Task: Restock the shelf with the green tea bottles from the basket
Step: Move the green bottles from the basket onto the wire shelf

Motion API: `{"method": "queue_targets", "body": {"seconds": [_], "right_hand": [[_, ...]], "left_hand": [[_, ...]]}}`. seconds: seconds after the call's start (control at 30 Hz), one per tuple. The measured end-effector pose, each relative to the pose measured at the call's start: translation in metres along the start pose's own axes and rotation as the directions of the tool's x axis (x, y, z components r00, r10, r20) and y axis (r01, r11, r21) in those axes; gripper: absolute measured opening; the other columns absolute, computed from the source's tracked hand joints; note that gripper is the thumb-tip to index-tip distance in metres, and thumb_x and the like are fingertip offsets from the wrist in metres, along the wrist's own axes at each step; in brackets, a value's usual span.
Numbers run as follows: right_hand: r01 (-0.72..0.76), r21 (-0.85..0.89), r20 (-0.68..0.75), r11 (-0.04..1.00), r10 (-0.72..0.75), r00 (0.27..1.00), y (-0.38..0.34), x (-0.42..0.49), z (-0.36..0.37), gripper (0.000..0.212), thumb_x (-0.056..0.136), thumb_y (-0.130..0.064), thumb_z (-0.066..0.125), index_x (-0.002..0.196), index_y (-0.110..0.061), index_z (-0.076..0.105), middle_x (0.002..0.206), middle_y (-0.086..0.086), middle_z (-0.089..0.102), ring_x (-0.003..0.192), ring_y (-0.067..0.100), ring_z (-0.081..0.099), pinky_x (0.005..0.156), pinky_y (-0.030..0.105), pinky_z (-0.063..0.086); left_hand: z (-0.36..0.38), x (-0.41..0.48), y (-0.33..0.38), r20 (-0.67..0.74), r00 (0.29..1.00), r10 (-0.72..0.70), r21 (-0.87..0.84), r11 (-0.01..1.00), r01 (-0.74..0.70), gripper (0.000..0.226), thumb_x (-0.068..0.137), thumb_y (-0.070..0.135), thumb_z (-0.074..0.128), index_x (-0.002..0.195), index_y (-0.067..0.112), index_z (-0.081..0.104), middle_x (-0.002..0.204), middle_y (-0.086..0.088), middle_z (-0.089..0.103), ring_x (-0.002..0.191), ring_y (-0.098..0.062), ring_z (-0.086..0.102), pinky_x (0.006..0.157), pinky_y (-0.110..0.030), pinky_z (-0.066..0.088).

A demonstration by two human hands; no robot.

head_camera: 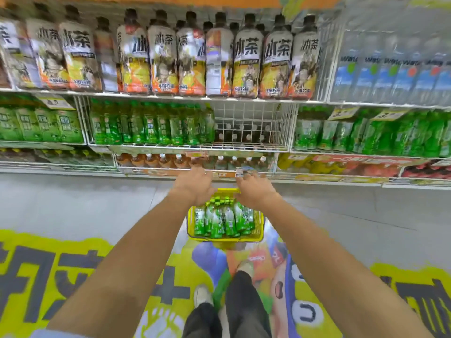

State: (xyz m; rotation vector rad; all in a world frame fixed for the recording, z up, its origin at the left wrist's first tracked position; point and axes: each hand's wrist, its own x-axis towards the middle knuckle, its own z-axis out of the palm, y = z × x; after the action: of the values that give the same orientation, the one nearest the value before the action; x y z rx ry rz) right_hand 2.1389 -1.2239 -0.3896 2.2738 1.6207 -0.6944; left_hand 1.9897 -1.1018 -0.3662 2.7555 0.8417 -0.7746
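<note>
Both arms reach down over a yellow basket (258,231) on the floor, packed with green tea bottles (220,219). The left hand (194,185) and right hand (255,190) hover at its far rim, fingers hidden. Beyond, the shelf (253,147) stands half empty.

One head-worn wide-angle view looks forward and steeply down from standing height. It faces the shelf (200,147) squarely at close range, with the floor (73,203) below.
</note>
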Motion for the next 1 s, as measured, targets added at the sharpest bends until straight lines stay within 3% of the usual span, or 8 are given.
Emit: {"method": "queue_targets", "body": {"seconds": [0.1, 0.33, 0.63, 0.83, 1.0], "right_hand": [[-0.003, -0.003, 0.037, 1.000, 0.003, 0.999, 0.012, 0.021, 0.031, 0.051, 0.103, -0.047, 0.044, 0.141, -0.013, 0.047, 0.143, 0.014, 0.050, 0.137, 0.035, 0.041, 0.094, 0.048, 0.047], [-0.001, 0.001, 0.129, 1.000, 0.000, 0.992, 0.017, 0.065, 0.112, 0.053, 0.099, -0.044, 0.049, 0.142, -0.013, 0.046, 0.142, 0.014, 0.050, 0.134, 0.035, 0.043, 0.096, 0.045, 0.046], [-0.119, 0.023, 0.292, 0.993, 0.107, 0.950, 0.009, 0.093, 0.216, 0.046, 0.102, -0.041, 0.045, 0.135, -0.011, 0.050, 0.136, 0.014, 0.053, 0.131, 0.032, 0.045, 0.091, 0.044, 0.046], [-0.208, 0.061, 0.290, 0.976, 0.183, 0.939, 0.017, 0.138, 0.276, 0.042, 0.101, -0.041, 0.049, 0.129, -0.011, 0.055, 0.127, 0.013, 0.058, 0.120, 0.032, 0.054, 0.084, 0.042, 0.048], [-0.279, 0.117, 0.243, 0.953, 0.245, 0.939, 0.034, 0.195, 0.329, 0.048, 0.102, -0.047, 0.046, 0.133, -0.011, 0.052, 0.128, 0.013, 0.059, 0.121, 0.034, 0.055, 0.085, 0.043, 0.049]], "left_hand": [[0.027, 0.026, 0.006, 0.052, 0.999, -0.004, -0.038, 0.999, 0.006, 0.063, 0.103, 0.051, 0.040, 0.150, 0.010, 0.036, 0.152, -0.018, 0.041, 0.140, -0.036, 0.038, 0.108, -0.050, 0.041], [0.104, 0.076, 0.009, 0.137, 0.991, -0.006, -0.087, 0.996, 0.018, 0.059, 0.102, 0.052, 0.040, 0.142, 0.010, 0.043, 0.142, -0.016, 0.049, 0.132, -0.036, 0.045, 0.100, -0.048, 0.043], [0.211, 0.114, -0.005, 0.306, 0.950, 0.056, -0.100, 0.995, -0.026, 0.058, 0.103, 0.049, 0.040, 0.144, 0.009, 0.042, 0.149, -0.018, 0.043, 0.136, -0.036, 0.043, 0.102, -0.050, 0.042], [0.274, 0.156, -0.019, 0.290, 0.956, 0.052, -0.137, 0.990, -0.012, 0.059, 0.103, 0.050, 0.040, 0.145, 0.010, 0.041, 0.145, -0.017, 0.047, 0.134, -0.037, 0.044, 0.100, -0.049, 0.043], [0.335, 0.212, -0.026, 0.281, 0.960, -0.007, -0.269, 0.959, 0.086, 0.055, 0.101, 0.052, 0.043, 0.133, 0.009, 0.051, 0.137, -0.017, 0.054, 0.128, -0.038, 0.050, 0.099, -0.048, 0.047]]}}
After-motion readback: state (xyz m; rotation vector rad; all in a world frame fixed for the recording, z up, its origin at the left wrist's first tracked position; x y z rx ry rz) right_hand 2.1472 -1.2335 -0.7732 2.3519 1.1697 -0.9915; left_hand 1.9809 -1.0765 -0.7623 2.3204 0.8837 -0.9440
